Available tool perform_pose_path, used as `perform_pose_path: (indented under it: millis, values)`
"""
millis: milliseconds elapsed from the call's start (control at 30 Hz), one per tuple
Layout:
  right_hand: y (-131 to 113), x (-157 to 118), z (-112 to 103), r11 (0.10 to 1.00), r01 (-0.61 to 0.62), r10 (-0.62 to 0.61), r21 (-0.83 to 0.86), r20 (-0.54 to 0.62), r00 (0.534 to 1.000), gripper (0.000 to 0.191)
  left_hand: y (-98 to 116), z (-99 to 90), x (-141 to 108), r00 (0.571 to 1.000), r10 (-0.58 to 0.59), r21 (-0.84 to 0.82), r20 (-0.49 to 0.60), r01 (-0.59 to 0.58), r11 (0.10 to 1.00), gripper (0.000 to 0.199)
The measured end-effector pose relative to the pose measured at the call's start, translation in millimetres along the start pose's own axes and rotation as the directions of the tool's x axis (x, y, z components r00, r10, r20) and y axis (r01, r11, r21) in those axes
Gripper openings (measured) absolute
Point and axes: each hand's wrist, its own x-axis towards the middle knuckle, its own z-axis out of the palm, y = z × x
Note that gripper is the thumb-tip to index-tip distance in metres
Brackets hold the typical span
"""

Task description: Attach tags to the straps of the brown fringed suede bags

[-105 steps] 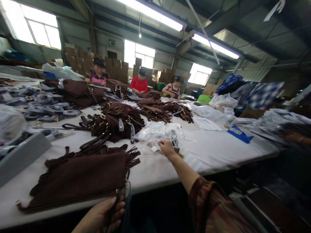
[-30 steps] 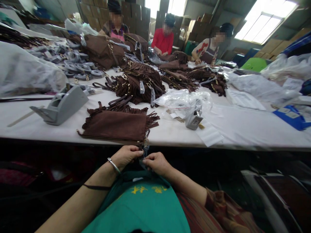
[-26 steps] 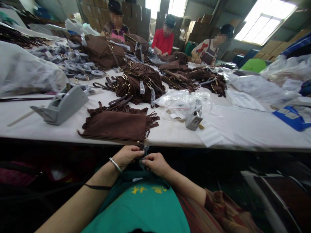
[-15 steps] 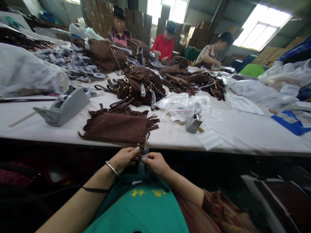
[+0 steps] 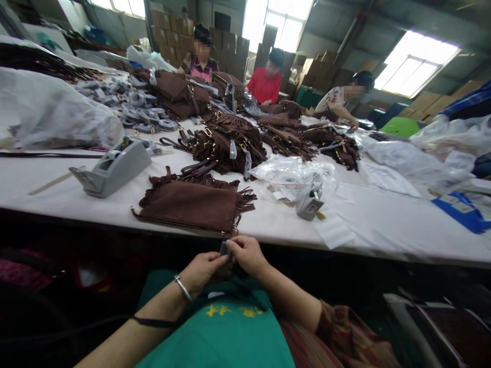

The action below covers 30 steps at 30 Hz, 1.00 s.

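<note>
A brown fringed bag [image 5: 187, 204] lies flat at the table's front edge, its zip side toward me and its fringe to the back and right. From its near right corner a grey-wrapped strap [image 5: 224, 248] hangs over the edge. My left hand [image 5: 207, 270] pinches this strap low down, thumb on top. Higher up, close to the bag's corner, my right hand [image 5: 247, 254] grips the same strap between thumb and fingers. The strap's lower part is hidden behind my hands.
A grey tape dispenser [image 5: 111, 171] stands left of the bag, a smaller one [image 5: 309, 205] right among clear plastic bags [image 5: 291, 171]. Behind are piled brown fringed bags [image 5: 226, 143] and grey-wrapped straps [image 5: 134, 105]. Several people work across the table [image 5: 268, 230].
My left hand has moved down, away from the bag's corner, along the strap. My right hand has shifted slightly up toward the corner. The view has tilted a little.
</note>
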Motion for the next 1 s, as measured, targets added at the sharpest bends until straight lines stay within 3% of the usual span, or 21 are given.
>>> perform_pose_path:
  millis: [267, 467, 700, 1000]
  values:
    - [7.8, -8.5, -0.6, 0.978, 0.105, -0.105, -0.18, 0.011, 0.994, 0.016, -19.7, 9.3, -0.4, 0.998, 0.006, -0.087, -0.067, -0.011, 0.996, 0.043]
    - [-0.8, -11.1, -2.4, 0.888, 0.245, -0.264, -0.389, 0.004, 0.965, 0.007, -24.5, 9.7, 1.7, 0.998, 0.028, -0.111, -0.056, -0.034, 0.993, 0.044]
    - [-0.1, 0.5, 2.6, 0.931, 0.117, -0.149, -0.344, -0.068, 0.986, 0.012, -24.7, 9.1, 1.9, 0.999, -0.023, -0.126, -0.041, 0.018, 0.992, 0.05]
    - [1.0, -5.8, 2.4, 0.948, 0.144, -0.165, -0.283, -0.05, 0.985, 0.019, -15.6, 3.4, -4.8, 1.0, -0.017, -0.148, 0.009, 0.018, 0.989, 0.05]
